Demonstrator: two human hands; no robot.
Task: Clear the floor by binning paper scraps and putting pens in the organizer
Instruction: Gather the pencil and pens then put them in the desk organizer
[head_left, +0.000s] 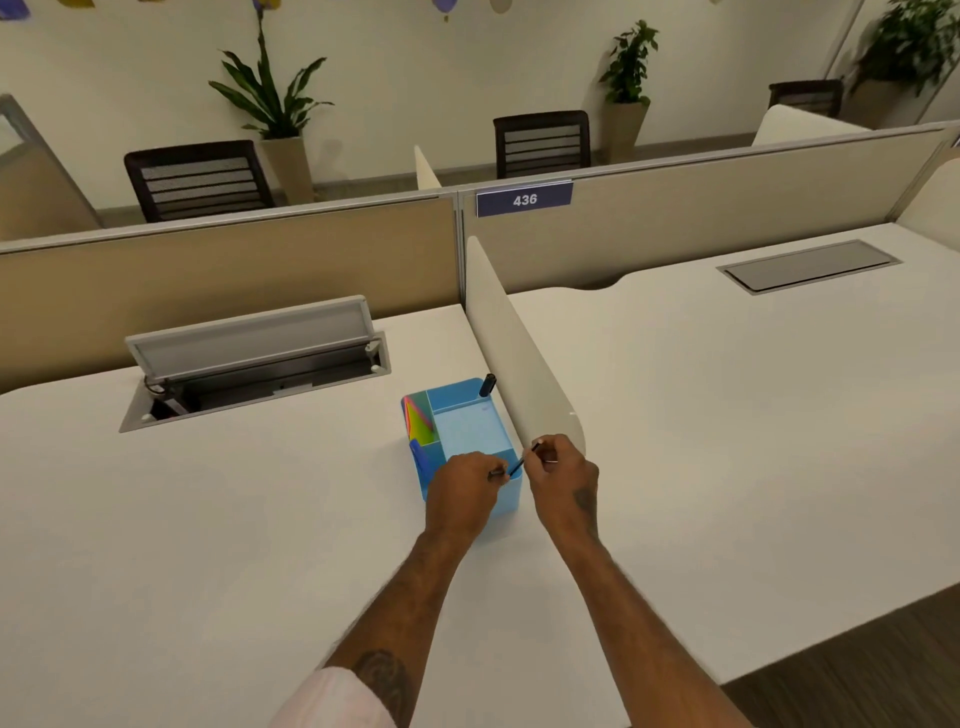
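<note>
Both hands hover over the near end of the blue organizer (470, 431) on the white table (260, 519); the left hand (464, 491) and the right hand (561, 467) each pinch an end of a thin dark pen (521, 463); best to tip it upright over an open compartment, then release; a marker (487, 385) already stands at the far corner.

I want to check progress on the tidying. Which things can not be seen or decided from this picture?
Head view only:
- Floor: only a corner shows; the desk hides the rest, so scraps or pens left there cannot be told.
- Bin: not in view.
- Pen: both ends are covered by the left hand and right hand.
- Organizer: its near part is behind the hands.
- Dark item at its far corner: too small to identify.
</note>
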